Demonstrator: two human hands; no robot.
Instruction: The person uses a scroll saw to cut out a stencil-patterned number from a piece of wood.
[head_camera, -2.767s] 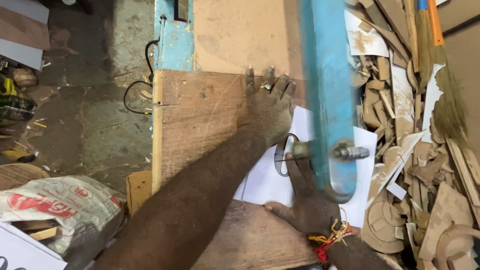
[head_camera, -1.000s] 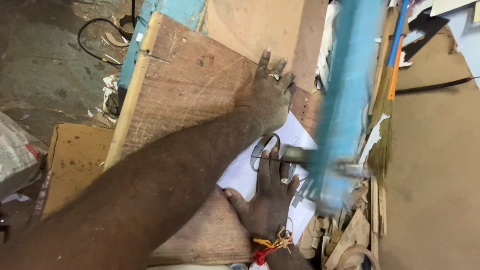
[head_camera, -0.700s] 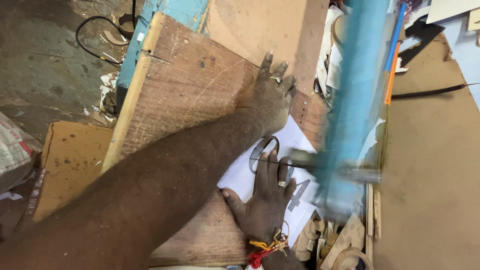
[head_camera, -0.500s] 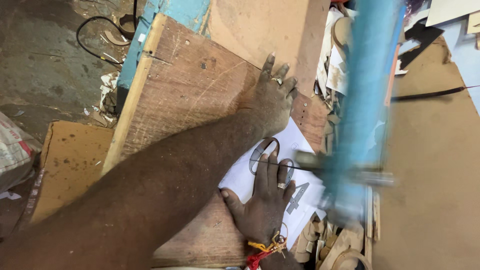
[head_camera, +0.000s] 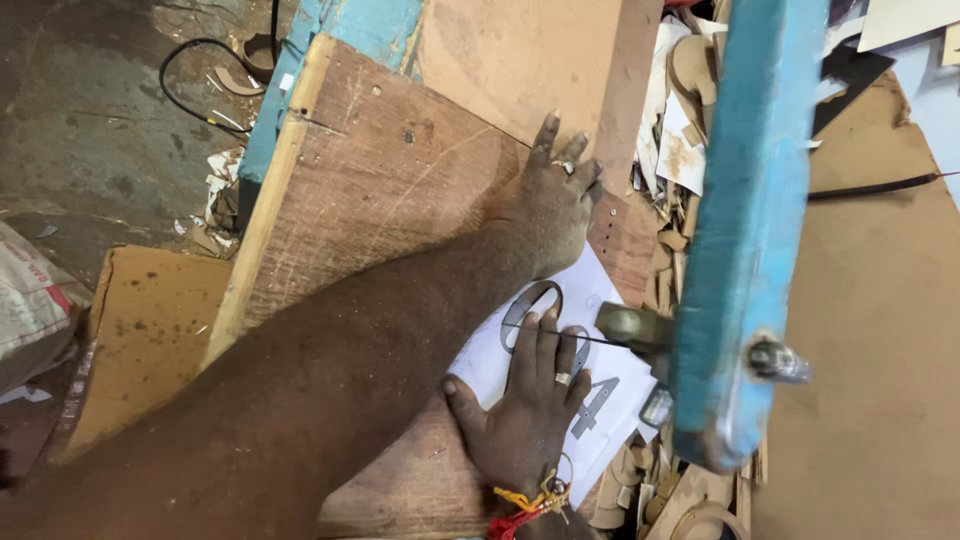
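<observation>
- While both palms press flat, fingers spread, gripping nothing: left hand (head_camera: 548, 205) on plywood board (head_camera: 370, 200), right hand (head_camera: 525, 410) on white paper template (head_camera: 600, 300)
- template lies on board, w/ thin saw blade (head_camera: 570, 335) just above right fingers, beside blue saw frame (head_camera: 745, 240)

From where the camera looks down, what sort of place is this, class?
Probably a woodworking shop: a blue saw frame over a wooden board, offcut scraps piled alongside, both hands pressing a paper template.

A big brown wooden board (head_camera: 380, 200) sat in the middle of the frame, on a blue stand (head_camera: 345, 30) at the top. A white paper sheet (head_camera: 610, 400) lay flat on the board, lower right. Wood scraps (head_camera: 680, 150) were piled beside its right edge.
</observation>
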